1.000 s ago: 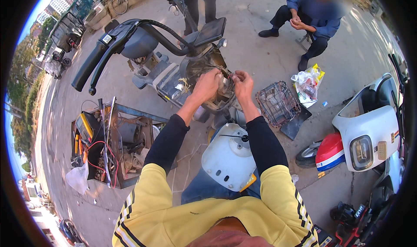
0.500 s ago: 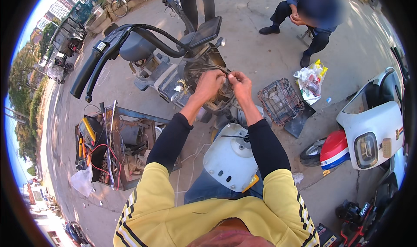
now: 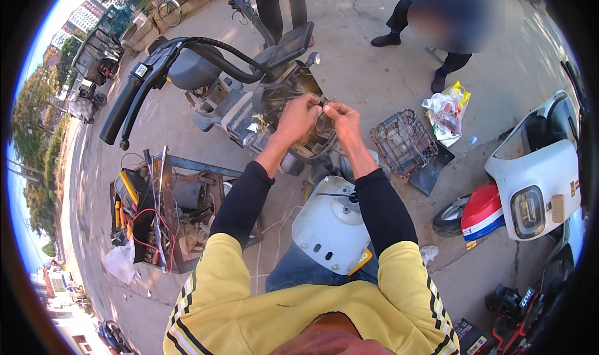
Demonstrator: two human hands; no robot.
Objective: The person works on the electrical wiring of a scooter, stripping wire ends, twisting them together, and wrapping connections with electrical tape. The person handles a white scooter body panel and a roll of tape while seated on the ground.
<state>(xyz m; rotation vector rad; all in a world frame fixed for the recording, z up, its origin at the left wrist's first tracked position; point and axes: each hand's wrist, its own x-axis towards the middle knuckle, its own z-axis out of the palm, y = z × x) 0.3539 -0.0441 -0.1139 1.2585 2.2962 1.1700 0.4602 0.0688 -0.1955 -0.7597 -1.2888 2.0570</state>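
Observation:
My left hand [image 3: 298, 116] and my right hand [image 3: 342, 119] are raised together over the open body of a stripped scooter [image 3: 249, 99]. Between the fingertips of both hands runs a thin wire [image 3: 323, 105], pinched at each side. Below my hands lies the scooter's open compartment [image 3: 312, 139] with cables inside. A white plastic scooter panel [image 3: 331, 224] rests across my lap, under my forearms.
A rusty toolbox [image 3: 165, 211] with a yellow meter and red leads sits at my left. A wire basket [image 3: 402, 144] and a plastic bag [image 3: 446, 111] lie to the right. A white scooter [image 3: 530, 180] stands at the right; a person [image 3: 449, 18] squats behind.
The view has shifted slightly. My two hands have stayed close together over the scooter's open body, still working the wire between their fingers.

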